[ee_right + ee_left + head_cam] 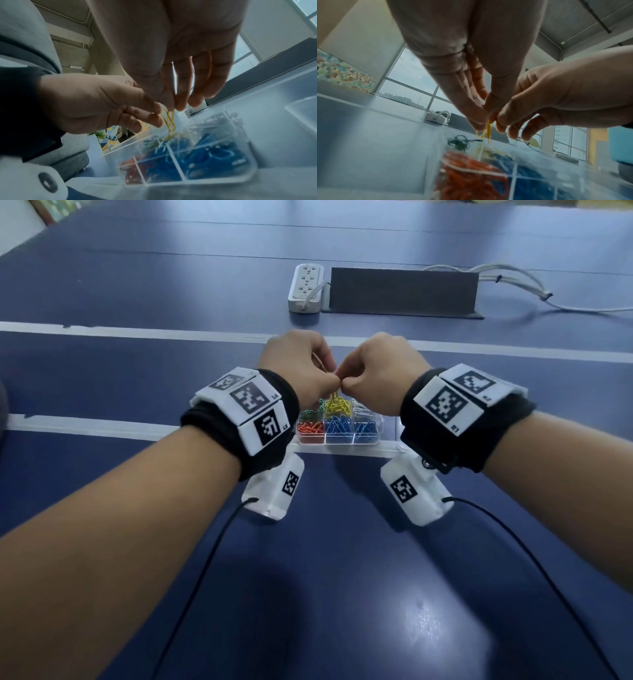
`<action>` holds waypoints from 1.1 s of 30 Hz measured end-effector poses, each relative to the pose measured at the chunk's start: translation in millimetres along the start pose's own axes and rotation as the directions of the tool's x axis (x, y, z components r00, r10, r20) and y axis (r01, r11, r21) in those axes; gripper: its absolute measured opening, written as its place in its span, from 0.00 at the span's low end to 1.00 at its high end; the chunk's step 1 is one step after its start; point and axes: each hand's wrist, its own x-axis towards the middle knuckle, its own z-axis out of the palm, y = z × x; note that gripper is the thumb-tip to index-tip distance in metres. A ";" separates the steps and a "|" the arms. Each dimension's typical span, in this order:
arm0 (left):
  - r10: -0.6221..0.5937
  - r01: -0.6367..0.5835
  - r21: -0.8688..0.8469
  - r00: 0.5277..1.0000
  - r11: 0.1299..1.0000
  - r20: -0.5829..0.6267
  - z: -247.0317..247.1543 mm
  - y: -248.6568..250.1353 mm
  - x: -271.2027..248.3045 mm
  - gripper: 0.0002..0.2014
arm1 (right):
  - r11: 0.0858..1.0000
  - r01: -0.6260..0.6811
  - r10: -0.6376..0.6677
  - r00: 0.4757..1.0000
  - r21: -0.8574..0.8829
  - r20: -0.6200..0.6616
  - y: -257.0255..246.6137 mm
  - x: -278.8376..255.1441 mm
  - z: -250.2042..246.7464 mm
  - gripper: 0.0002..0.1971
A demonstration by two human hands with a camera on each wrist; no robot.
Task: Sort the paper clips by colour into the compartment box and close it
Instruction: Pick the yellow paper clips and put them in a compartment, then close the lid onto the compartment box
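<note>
Together above the clear compartment box (390, 436) on the blue surface (325, 542): left hand (301, 364) and right hand (380, 368), fingers (477, 121) of each pinching tangled yellow paper clips (337, 397) dangling over the yellow compartment; lid open.

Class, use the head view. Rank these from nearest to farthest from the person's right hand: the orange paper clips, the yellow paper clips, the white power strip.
Measured from the right hand:
1. Yellow paper clips: just below the fingertips, in the box's far middle compartment, some pinched by both hands.
2. Orange paper clips: near-left compartment, below the left hand.
3. White power strip: far across the table, beside the dark panel.
</note>
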 end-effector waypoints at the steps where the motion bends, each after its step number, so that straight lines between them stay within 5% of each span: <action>1: -0.002 0.002 0.015 1.000 1.000 0.013 1.5 -2.5 2.4 0.09 | 1.000 -0.003 0.003 1.000 -0.009 0.030 2.3 -0.4 0.5 0.12; 11: 0.054 -0.073 0.232 0.995 0.970 0.088 -12.6 -15.9 -0.6 0.06 | 0.995 0.077 -0.071 0.994 -0.065 0.082 14.3 -5.4 2.1 0.19; 19: -0.109 -0.088 0.471 0.921 0.878 0.373 -23.7 -25.7 -19.4 0.48 | 0.948 0.187 -0.132 0.968 -0.259 0.215 11.7 -16.2 5.1 0.23; 26: -0.088 -0.159 0.558 0.916 0.815 0.391 -23.8 -28.9 -14.5 0.52 | 0.959 0.168 -0.143 0.982 -0.227 0.123 35.4 -19.6 -11.1 0.14; 31: -0.083 -0.152 0.530 0.916 0.834 0.393 -26.8 -29.5 -9.1 0.47 | 0.927 0.031 0.117 0.923 -0.374 0.367 75.3 -36.6 -34.0 0.48; 33: -0.080 -0.158 0.535 0.916 0.830 0.394 -27.3 -29.4 -7.8 0.46 | 0.913 -0.009 0.195 0.888 -0.408 0.417 88.8 -41.8 -38.4 0.54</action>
